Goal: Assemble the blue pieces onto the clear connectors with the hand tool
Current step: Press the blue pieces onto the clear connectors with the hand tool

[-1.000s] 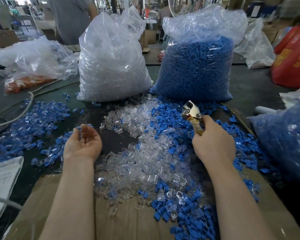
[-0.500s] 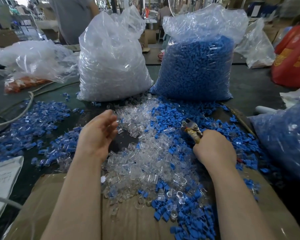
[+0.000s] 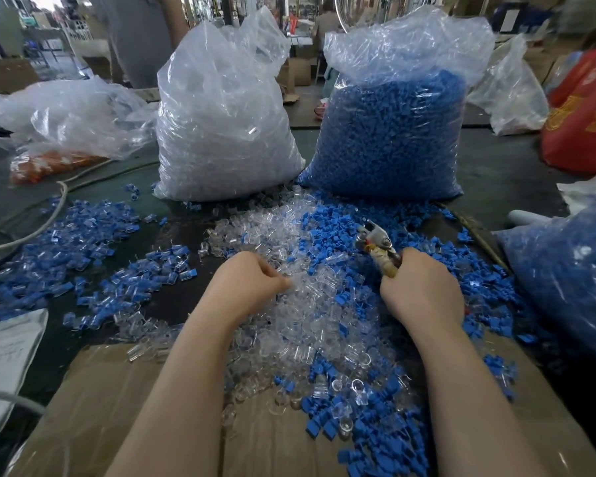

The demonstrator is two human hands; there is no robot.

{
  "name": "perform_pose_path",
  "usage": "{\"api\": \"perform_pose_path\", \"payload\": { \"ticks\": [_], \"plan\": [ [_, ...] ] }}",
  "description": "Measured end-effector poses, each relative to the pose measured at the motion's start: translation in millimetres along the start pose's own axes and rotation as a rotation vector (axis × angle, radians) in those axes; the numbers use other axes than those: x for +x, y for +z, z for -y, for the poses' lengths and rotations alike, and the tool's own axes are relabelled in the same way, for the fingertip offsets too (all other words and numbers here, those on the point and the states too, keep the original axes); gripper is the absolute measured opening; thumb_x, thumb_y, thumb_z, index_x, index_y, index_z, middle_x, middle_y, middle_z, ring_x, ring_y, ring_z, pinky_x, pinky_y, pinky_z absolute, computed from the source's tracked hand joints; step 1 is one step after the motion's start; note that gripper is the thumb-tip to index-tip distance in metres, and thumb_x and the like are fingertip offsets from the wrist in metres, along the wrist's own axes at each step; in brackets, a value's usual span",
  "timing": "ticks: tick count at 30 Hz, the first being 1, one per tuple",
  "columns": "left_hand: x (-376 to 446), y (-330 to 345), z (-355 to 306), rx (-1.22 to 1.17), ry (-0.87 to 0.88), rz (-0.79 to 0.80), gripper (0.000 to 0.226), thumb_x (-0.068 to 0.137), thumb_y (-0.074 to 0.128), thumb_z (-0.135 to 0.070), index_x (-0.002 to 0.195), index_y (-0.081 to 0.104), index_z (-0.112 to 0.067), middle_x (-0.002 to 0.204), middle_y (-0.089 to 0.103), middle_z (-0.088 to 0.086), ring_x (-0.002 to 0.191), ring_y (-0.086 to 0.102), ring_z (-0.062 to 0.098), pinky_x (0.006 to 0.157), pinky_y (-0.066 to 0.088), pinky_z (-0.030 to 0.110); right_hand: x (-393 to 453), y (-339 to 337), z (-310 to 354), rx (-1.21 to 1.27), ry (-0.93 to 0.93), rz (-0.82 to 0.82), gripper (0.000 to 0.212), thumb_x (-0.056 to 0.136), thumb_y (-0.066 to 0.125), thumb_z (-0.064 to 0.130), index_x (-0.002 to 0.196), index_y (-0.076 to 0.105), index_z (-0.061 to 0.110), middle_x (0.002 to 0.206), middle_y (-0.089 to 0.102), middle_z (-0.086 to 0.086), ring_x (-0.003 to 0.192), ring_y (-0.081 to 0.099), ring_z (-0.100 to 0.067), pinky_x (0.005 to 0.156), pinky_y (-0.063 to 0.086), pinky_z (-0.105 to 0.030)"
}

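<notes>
At the far left lies a spread of assembled blue-and-clear pieces [image 3: 83,242] on the dark table [image 3: 496,173]. Right of it, the left hand [image 3: 246,287] reaches into the heap of clear connectors [image 3: 289,304], fingertips pinched together among them, though whether they hold one I cannot tell. Further right, among loose blue pieces [image 3: 341,228], the right hand [image 3: 422,290] grips the handles of the hand tool [image 3: 375,241], its metal head pointing away.

soft, even daylight is coming in from the far background, which is washing out pale and blurring. glare is glinting on the bag of clear connectors [image 3: 221,111] and the bag of blue pieces [image 3: 393,132]. wide-angle distortion is bending the edges; shadows are staying faint.
</notes>
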State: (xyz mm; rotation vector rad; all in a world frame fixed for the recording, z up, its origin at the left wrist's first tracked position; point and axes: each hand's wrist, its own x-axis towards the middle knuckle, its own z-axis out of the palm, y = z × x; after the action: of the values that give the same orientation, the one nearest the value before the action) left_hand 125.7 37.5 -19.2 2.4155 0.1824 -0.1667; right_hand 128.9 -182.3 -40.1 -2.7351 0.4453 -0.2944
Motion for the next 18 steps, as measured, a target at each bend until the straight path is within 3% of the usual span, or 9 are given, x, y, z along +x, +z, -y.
{"api": "perform_pose_path", "payload": {
  "ticks": [5,8,11,13,18],
  "plan": [
    [3,4,0,-0.067,0.069,-0.091,0.017,0.092,0.067,-0.033,0.079,0.067,-0.022,0.073,0.069,-0.004,0.063,0.062,0.01,0.06,0.053,0.029,1,2,7,0.343,-0.062,-0.03,0.021,0.088,0.061,0.028,0.076,0.045,0.024,0.071,0.052,0.003,0.061,0.045,-0.013,0.048,0.028,-0.029],
    [2,6,-5,-0.332,0.092,-0.166,0.009,0.095,0.063,-0.027,0.087,0.064,-0.023,0.078,0.073,-0.003,0.07,0.07,0.011,0.062,0.057,0.031,-1,1,11,0.572,-0.104,-0.013,0.019,0.089,0.063,0.027,0.077,0.048,0.022,0.07,0.055,0.001,0.062,0.049,-0.017,0.052,0.036,-0.033],
    [-1,8,-13,-0.596,0.144,-0.16,0.002,0.091,0.069,-0.019,0.09,0.068,-0.02,0.077,0.075,-0.003,0.069,0.071,0.007,0.06,0.055,0.021,-4,0,16,0.736,-0.146,0.024,0.015,0.091,0.063,0.024,0.078,0.056,0.022,0.068,0.057,0.005,0.057,0.048,-0.009,0.054,0.039,-0.029],
    [-4,9,-18,-0.712,0.193,-0.146,0.007,0.088,0.072,-0.013,0.091,0.07,-0.018,0.077,0.075,-0.003,0.07,0.072,0.006,0.06,0.051,0.013,-5,-1,19,0.824,-0.165,0.04,0.013,0.091,0.065,0.02,0.08,0.061,0.024,0.067,0.058,0.009,0.055,0.049,-0.002,0.057,0.041,-0.024],
    [-6,14,-27,-0.846,0.253,-0.091,0.021,0.084,0.072,0.002,0.094,0.072,-0.016,0.089,0.076,0.004,0.087,0.074,0.017,0.078,0.057,0.025,-7,-1,22,0.909,-0.235,0.038,0.012,0.09,0.067,0.02,0.08,0.064,0.024,0.061,0.057,0.01,0.052,0.045,-0.001,0.052,0.04,-0.018]
  ]
}}
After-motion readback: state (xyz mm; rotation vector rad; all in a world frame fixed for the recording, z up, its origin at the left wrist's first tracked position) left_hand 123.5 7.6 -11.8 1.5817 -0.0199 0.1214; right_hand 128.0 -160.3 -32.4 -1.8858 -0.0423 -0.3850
